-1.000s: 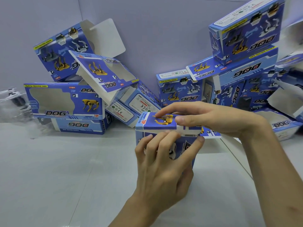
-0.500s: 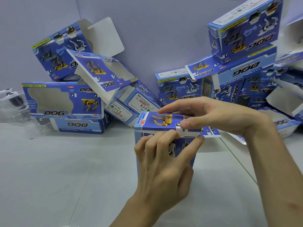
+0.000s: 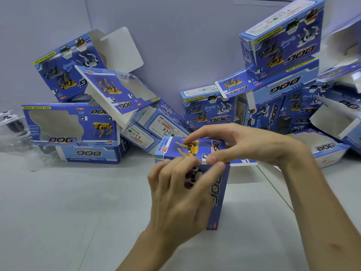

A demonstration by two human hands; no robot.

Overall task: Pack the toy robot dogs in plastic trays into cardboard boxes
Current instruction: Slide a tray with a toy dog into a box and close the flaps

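A blue cardboard box (image 3: 217,192) printed "DOG" stands upright on its end on the white table, centre of view. My left hand (image 3: 179,198) wraps around its front, fingers over the window where a toy robot dog (image 3: 192,176) shows. My right hand (image 3: 240,145) lies over the box's top flap (image 3: 175,148), forefinger on the yellow dog picture, thumb pinching the flap's front edge against the box. The flap lies nearly flat over the opening.
Blue boxes are piled against the wall: a stack with open flaps at left (image 3: 72,126), a taller stack at right (image 3: 281,81). A clear plastic tray with a dog (image 3: 11,124) is at the far left edge. Bare table (image 3: 68,212) lies in front.
My right hand has pressed the top flap lower and its thumb has slid to the flap's front edge. My left hand keeps its hold on the box front.
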